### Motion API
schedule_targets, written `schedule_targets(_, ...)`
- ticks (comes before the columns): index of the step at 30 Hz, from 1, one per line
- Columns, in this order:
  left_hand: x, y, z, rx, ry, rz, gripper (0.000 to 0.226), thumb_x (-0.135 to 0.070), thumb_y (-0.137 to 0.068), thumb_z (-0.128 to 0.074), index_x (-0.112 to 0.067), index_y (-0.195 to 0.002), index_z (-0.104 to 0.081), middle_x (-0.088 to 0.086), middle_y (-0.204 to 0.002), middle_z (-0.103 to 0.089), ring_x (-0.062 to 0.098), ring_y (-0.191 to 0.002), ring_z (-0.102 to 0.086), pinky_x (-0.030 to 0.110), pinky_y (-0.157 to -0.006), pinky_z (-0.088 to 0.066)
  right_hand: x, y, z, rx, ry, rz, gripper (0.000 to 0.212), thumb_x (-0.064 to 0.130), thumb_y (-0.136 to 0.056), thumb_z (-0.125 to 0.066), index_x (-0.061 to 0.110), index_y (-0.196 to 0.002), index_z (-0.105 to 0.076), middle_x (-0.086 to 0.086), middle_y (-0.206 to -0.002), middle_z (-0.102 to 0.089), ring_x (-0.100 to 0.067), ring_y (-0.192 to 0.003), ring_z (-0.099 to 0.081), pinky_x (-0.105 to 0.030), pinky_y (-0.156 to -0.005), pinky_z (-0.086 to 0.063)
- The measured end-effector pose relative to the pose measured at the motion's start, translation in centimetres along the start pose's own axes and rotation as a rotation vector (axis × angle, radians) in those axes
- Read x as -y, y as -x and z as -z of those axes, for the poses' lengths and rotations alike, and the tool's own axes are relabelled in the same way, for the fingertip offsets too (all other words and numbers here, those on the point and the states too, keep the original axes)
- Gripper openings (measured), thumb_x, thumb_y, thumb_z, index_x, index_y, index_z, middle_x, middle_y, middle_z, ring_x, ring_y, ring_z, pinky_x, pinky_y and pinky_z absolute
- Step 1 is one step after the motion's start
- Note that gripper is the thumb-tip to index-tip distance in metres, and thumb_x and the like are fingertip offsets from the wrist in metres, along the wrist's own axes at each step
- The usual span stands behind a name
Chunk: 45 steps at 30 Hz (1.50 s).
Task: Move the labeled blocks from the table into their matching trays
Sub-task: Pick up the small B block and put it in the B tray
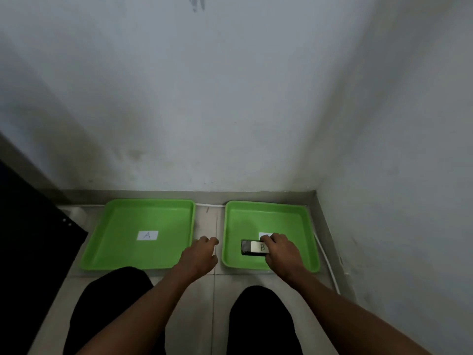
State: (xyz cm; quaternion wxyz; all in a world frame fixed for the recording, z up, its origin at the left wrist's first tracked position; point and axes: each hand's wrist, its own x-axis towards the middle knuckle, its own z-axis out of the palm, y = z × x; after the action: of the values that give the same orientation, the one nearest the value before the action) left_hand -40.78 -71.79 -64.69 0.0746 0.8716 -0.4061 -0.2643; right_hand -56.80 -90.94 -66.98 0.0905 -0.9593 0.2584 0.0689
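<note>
Two green trays lie on a tiled floor against the wall. The left tray (122,252) has a white label "A" (147,235) and holds nothing else. The right tray (302,221) has a white label that my right hand mostly hides. My right hand (281,252) grips a dark block (252,247) with a white "B" sticker, low inside the right tray; I cannot tell whether it touches the tray's bottom. My left hand (201,254) hovers over the gap between the trays, fingers loosely curled, holding nothing.
My two knees in black trousers (258,321) are at the bottom. A dark panel (33,239) stands at the left. White walls close the back and right side. A white cable (329,265) runs along the right tray.
</note>
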Motion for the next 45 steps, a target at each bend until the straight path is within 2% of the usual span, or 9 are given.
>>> schedule_targets(8,-0.1,-8.6,-4.3,0.089,0.141,0.058,0.051,-0.022,-0.097,-0.052,-0.016,-0.145,-0.039,0.010,-0.144,-0.047,0.025,-0.119,-0.057,0.036,-0.096,-0.050,-5.6,-8.8,-4.1,0.089,-0.047,-0.056,0.045,0.010,-0.087,-0.052,0.020,-0.130,-0.050,-0.008,-0.119,-0.057,-0.028,-0.109,-0.051,-0.038,-0.080,-0.049)
schedule_targets(13,-0.2,-13.2,-7.8,0.147,0.254,0.105,0.061,-0.017,-0.098,-0.053,-0.015,-0.153,-0.028,0.013,-0.155,-0.032,0.026,-0.132,-0.050,0.036,-0.106,-0.046,-8.9,-14.8,-7.3,0.144,-0.063,-0.082,0.048,0.007,-0.087,-0.053,0.018,-0.134,-0.047,-0.010,-0.124,-0.055,-0.029,-0.115,-0.047,-0.037,-0.086,-0.048)
schedule_targets(16,-0.6,-15.0,-9.2,0.105,0.261,0.186,0.062,-0.018,-0.099,-0.053,-0.014,-0.155,-0.026,0.015,-0.151,-0.027,0.025,-0.112,-0.062,0.030,-0.092,-0.055,-9.9,-17.9,-9.0,0.157,-0.063,-0.074,0.053,0.004,-0.085,-0.054,0.017,-0.135,-0.045,-0.011,-0.126,-0.053,-0.030,-0.118,-0.045,-0.039,-0.090,-0.046)
schedule_targets(20,-0.8,-16.0,-9.8,0.025,0.311,0.318,0.057,-0.011,-0.098,-0.050,-0.010,-0.151,-0.030,0.013,-0.136,-0.040,0.024,-0.100,-0.062,0.036,-0.086,-0.058,-9.9,-20.3,-10.5,0.109,-0.068,-0.062,0.052,-0.002,-0.085,-0.053,0.013,-0.134,-0.048,-0.014,-0.126,-0.055,-0.033,-0.119,-0.047,-0.042,-0.091,-0.045)
schedule_targets(25,0.1,-16.0,-10.3,0.107,0.349,0.419,0.032,-0.007,-0.098,-0.050,-0.001,-0.130,-0.050,0.016,-0.129,-0.048,0.026,-0.097,-0.062,0.032,-0.089,-0.056,-9.3,-21.0,-11.2,0.020,-0.072,-0.085,0.049,-0.005,-0.082,-0.056,0.009,-0.129,-0.054,-0.018,-0.121,-0.058,-0.036,-0.115,-0.052,-0.042,-0.093,-0.045)
schedule_targets(30,0.7,-14.6,-11.1,0.104,0.351,0.364,0.045,-0.009,-0.098,-0.050,-0.004,-0.142,-0.041,0.014,-0.124,-0.051,0.026,-0.105,-0.059,0.034,-0.092,-0.054,-9.7,-20.2,-10.6,0.003,-0.044,-0.064,0.054,-0.006,-0.082,-0.058,0.006,-0.134,-0.049,-0.020,-0.125,-0.057,-0.036,-0.117,-0.052,-0.045,-0.094,-0.047)
schedule_targets(35,-0.5,-13.8,-9.4,0.050,0.318,0.312,0.054,-0.012,-0.096,-0.051,-0.009,-0.147,-0.034,0.013,-0.123,-0.051,0.027,-0.107,-0.059,0.038,-0.089,-0.054,-10.1,-17.4,-8.9,0.023,-0.061,-0.084,0.058,-0.002,-0.085,-0.052,0.010,-0.141,-0.041,-0.015,-0.135,-0.052,-0.031,-0.122,-0.047,-0.038,-0.098,-0.043)
schedule_targets(40,-2.4,-12.1,-5.5,0.032,0.200,0.198,0.053,-0.017,-0.096,-0.051,-0.011,-0.147,-0.035,0.012,-0.129,-0.051,0.027,-0.116,-0.055,0.042,-0.093,-0.052,-8.1,-13.1,-5.7,0.029,-0.106,-0.115,0.066,0.002,-0.085,-0.054,0.010,-0.146,-0.033,-0.013,-0.146,-0.043,-0.028,-0.128,-0.043,-0.037,-0.098,-0.043)
schedule_targets(45,-3.3,-8.7,-1.3,-0.065,0.117,0.095,0.052,-0.018,-0.096,-0.049,-0.011,-0.146,-0.037,0.012,-0.135,-0.051,0.027,-0.117,-0.056,0.037,-0.093,-0.051,-4.1,-8.6,-2.5,0.022,-0.107,-0.126,0.054,0.017,-0.094,-0.050,0.015,-0.145,-0.035,-0.011,-0.152,-0.037,-0.027,-0.130,-0.043,-0.037,-0.097,-0.047)
